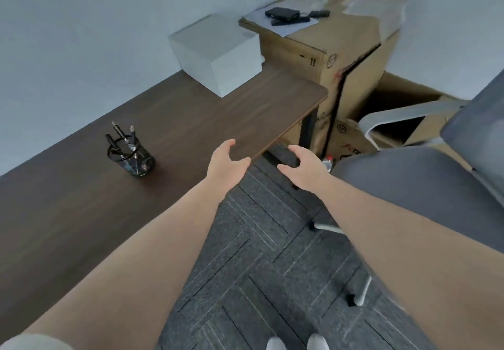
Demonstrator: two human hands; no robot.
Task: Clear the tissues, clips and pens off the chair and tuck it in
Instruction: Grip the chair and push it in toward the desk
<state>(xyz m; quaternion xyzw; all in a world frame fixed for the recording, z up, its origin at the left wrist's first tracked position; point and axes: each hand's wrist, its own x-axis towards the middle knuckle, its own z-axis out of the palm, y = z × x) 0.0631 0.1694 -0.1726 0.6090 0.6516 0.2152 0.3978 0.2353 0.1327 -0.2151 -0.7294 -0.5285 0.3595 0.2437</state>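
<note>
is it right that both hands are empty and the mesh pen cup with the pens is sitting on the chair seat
Not quite. The head view shows the mesh pen cup standing on the dark desk, not on the chair seat. The rest holds: the left hand and right hand are both empty.

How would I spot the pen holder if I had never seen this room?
Find the long dark wooden desk along the pale wall. The pen holder stands alone on it, well to the left of the white box at the desk's far end. It is a small black mesh cup with dark pens sticking up from it.
</note>
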